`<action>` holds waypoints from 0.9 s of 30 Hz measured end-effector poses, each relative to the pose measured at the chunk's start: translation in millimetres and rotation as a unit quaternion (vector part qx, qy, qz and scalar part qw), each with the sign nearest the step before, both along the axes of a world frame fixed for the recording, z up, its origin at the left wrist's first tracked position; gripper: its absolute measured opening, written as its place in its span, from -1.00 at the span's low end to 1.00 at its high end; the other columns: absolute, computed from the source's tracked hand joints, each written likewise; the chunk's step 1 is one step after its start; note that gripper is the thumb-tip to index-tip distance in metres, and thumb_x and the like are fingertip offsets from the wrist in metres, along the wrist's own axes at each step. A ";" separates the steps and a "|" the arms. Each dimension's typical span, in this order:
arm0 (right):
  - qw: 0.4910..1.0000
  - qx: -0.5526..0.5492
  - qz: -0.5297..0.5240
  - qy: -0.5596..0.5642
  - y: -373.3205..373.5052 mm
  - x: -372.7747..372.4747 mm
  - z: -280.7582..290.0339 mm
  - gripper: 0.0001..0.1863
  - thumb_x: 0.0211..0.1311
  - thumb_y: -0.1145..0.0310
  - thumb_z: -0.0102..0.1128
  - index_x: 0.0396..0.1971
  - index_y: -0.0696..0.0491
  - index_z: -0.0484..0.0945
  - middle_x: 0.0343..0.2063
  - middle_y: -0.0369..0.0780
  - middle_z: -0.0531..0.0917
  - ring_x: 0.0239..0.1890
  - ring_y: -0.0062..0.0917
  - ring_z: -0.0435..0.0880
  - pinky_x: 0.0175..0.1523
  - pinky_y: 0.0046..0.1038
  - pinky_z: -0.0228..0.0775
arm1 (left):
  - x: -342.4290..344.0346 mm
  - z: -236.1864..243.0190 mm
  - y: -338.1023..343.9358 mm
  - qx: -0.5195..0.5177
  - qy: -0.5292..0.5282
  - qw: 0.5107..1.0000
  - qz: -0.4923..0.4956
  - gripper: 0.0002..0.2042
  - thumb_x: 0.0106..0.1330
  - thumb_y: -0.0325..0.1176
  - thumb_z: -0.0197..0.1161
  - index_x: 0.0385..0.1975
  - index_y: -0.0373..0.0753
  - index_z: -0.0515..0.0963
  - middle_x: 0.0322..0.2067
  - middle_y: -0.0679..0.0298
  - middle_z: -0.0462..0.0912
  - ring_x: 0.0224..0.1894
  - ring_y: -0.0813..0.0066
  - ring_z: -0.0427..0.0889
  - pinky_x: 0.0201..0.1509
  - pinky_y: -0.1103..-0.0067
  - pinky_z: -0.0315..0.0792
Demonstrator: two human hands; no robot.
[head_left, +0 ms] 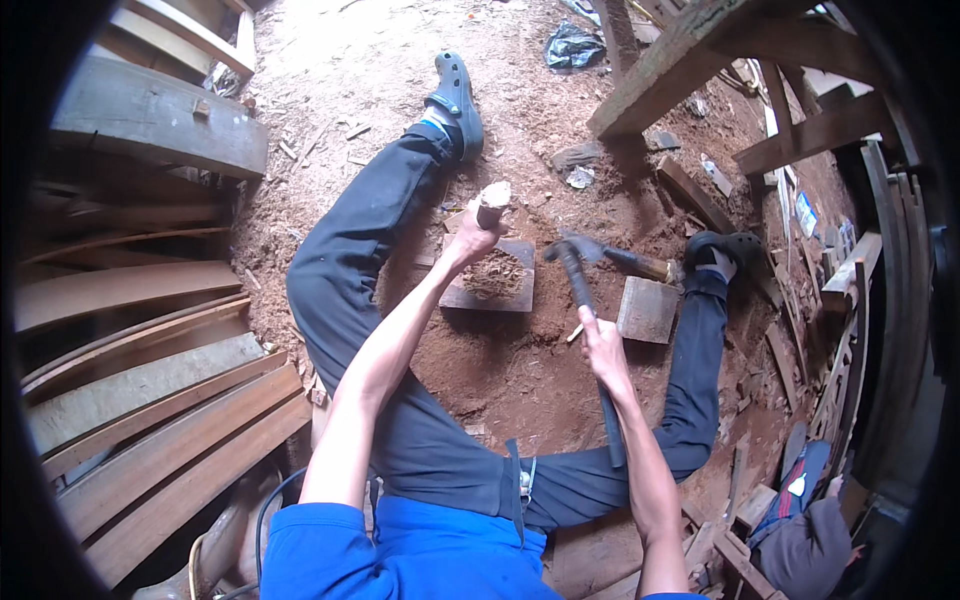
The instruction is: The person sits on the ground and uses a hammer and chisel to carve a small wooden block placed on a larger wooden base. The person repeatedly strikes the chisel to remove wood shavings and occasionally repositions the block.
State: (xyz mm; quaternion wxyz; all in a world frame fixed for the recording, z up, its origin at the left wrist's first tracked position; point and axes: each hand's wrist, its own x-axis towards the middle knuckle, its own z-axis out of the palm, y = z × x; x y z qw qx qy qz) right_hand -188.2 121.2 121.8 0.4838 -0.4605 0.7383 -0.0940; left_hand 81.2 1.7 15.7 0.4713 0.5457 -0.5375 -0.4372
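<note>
My left hand [475, 236] grips a short dark piece [489, 212] with a pale, rough top, upright over a square wooden block [486, 296] strewn with shavings. My right hand [604, 345] is closed around the handle of a hammer [569, 266], whose head is raised right of that block. Behind the hammer lies a metal-bladed tool [645, 264] with a wooden handle. A pale square wooden block [645, 310] sits on the dirt right of my right hand. Both blocks are between my outstretched legs.
Stacked planks [135, 300] line the left side. A timber frame [680, 60] stands at the upper right, near a dark plastic bag [572, 47]. Sawdust and scraps cover the ground [300, 120]. Another person [805, 540] is at the lower right among loose wood.
</note>
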 end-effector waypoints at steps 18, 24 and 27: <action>0.977 -0.040 0.192 0.085 10.9 -19.6 -10.0 -0.22 0.34 -0.23 -0.08 -0.64 0.31 0.47 -0.72 0.12 0.49 -0.55 -0.02 0.61 -0.38 -0.06 0.33 | 17.8 0.1 14.6 0.017 0.180 0.982 0.060 -0.88 0.13 -0.55 0.11 -0.55 -0.17 0.34 -0.71 0.48 0.31 -0.70 0.72 0.31 -0.69 0.68 0.15; 0.982 -0.013 0.174 0.072 18.8 -17.1 -11.9 -0.22 0.35 -0.24 -0.10 -0.65 0.29 0.47 -0.77 0.04 0.46 -0.64 -0.22 0.56 -0.43 -0.11 0.32 | 8.8 -8.8 24.4 0.014 -0.016 0.999 0.031 -0.82 0.03 -0.52 0.28 -0.37 -0.32 0.46 -0.59 0.36 0.47 -0.55 0.57 0.48 -0.46 0.53 0.40; 0.983 -0.026 0.166 0.068 20.9 -15.6 -12.6 -0.23 0.35 -0.24 -0.10 -0.65 0.28 0.47 -0.79 -0.01 0.45 -0.65 -0.30 0.53 -0.45 -0.14 0.32 | 10.8 -8.8 27.9 0.038 0.008 0.999 0.017 -0.86 0.02 -0.53 0.27 -0.43 -0.31 0.47 -0.56 0.33 0.50 -0.51 0.58 0.49 -0.44 0.54 0.40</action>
